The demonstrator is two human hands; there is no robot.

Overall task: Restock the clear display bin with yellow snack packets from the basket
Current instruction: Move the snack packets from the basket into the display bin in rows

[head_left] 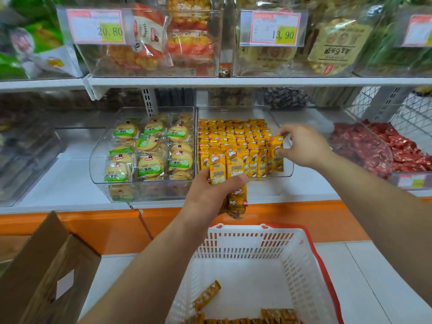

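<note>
The clear display bin (284,175) on the middle shelf holds rows of upright yellow snack packets (231,134). My right hand (301,146) pinches one yellow packet (277,154) upright at the bin's front right corner. My left hand (208,195) grips a bunch of yellow packets (236,199) just in front of the bin's front wall. Below, the white basket (247,244) with red handles holds several loose yellow packets (207,294) on its bottom.
A clear bin of green-labelled biscuits (149,150) stands left of the yellow bin; a bin of red packets (383,148) lies to the right. An open cardboard box (44,272) sits at lower left. An upper shelf with price-tagged bins (149,43) hangs overhead.
</note>
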